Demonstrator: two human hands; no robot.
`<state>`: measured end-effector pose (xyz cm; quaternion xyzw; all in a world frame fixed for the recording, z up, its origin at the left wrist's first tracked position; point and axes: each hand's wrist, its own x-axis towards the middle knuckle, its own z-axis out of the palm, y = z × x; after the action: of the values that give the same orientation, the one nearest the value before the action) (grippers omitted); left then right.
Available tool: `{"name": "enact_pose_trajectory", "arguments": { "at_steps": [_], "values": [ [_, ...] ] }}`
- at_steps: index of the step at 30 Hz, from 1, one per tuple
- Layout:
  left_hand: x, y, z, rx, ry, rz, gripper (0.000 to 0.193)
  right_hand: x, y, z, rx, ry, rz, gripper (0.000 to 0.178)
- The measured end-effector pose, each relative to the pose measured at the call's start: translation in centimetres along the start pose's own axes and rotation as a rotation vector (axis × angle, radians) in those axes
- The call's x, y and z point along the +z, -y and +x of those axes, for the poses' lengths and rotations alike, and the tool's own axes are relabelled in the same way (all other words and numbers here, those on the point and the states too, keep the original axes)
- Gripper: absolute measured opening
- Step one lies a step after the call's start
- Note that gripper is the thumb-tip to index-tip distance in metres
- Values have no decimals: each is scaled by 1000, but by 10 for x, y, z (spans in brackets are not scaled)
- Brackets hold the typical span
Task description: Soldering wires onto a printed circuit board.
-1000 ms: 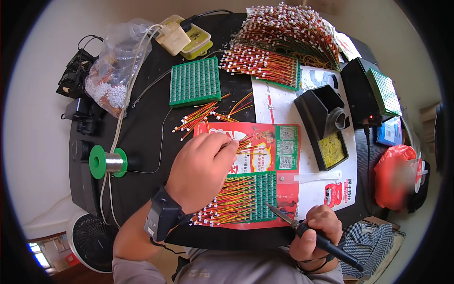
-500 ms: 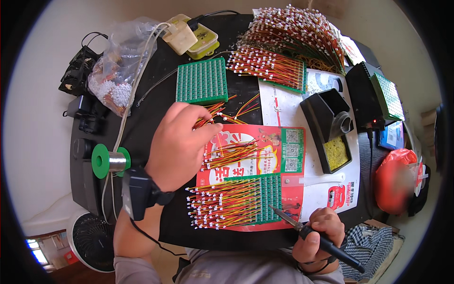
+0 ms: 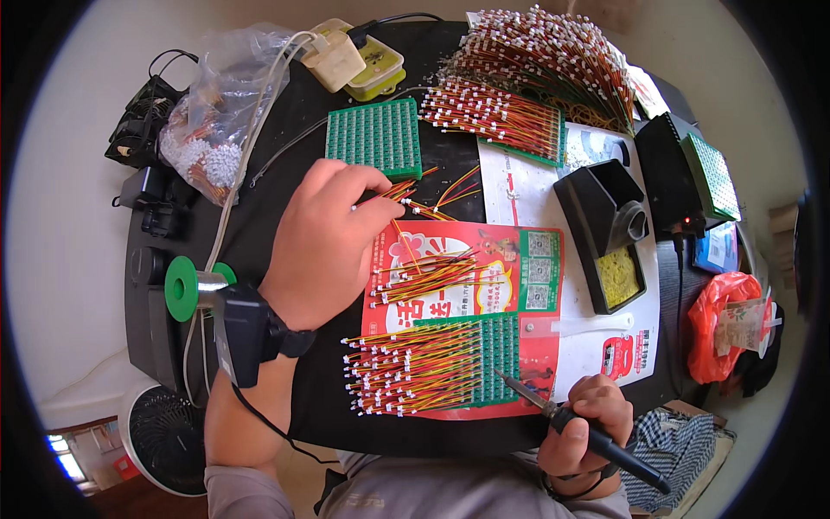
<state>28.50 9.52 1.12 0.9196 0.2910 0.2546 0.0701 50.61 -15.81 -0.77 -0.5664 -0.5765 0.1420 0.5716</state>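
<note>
My left hand (image 3: 324, 242) reaches over loose red and yellow connector wires (image 3: 399, 192), thumb and forefinger pinched together. A thin yellow-and-red wire (image 3: 406, 244) trails from beneath these fingertips. Closed around the dark handle of a soldering iron (image 3: 596, 443) is my right hand (image 3: 584, 424). The iron's tip points left, over a green circuit board (image 3: 499, 355); whether it touches is hard to tell. Rows of wires with white plugs (image 3: 406, 368) extend leftward from that board. Just above it, another bunch of wires (image 3: 428, 278) lies on a red printed sheet (image 3: 540, 346).
A stack of green boards (image 3: 373, 138) stands beyond my left hand, wired boards (image 3: 493, 117) behind it. To the right is a soldering iron stand (image 3: 601, 208) with a yellow sponge (image 3: 617, 278). A solder spool (image 3: 194, 288) and white cable (image 3: 232, 199) sit at left.
My left hand has shifted slightly away from me, toward the loose wires and the board stack, the thin wire trailing along. My right hand and the iron hold nearly the same place.
</note>
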Motion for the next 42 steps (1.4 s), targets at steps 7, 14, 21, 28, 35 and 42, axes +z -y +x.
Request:
{"name": "enact_pose_trajectory", "arguments": {
  "at_steps": [7,14,21,28,35,42],
  "values": [
    [8,7,-2,-22,-15,30,16,6,-2,0,-29,-70,7,21],
    [14,8,-1,-48,-15,33,15,8,-2,1,-43,-72,5,20],
    [7,12,1,-85,-241,-115,12,7,-3,1,-41,-79,-1,20],
    [7,1,-8,-509,-340,-1015,4,6,-2,0,-28,-73,4,21],
    [-2,-21,-13,-607,-298,-1177,18,6,-1,0,-23,-74,6,21],
    [-19,-47,-27,-602,-177,-1112,17,5,-2,0,-25,-69,9,20]
  ]
}}
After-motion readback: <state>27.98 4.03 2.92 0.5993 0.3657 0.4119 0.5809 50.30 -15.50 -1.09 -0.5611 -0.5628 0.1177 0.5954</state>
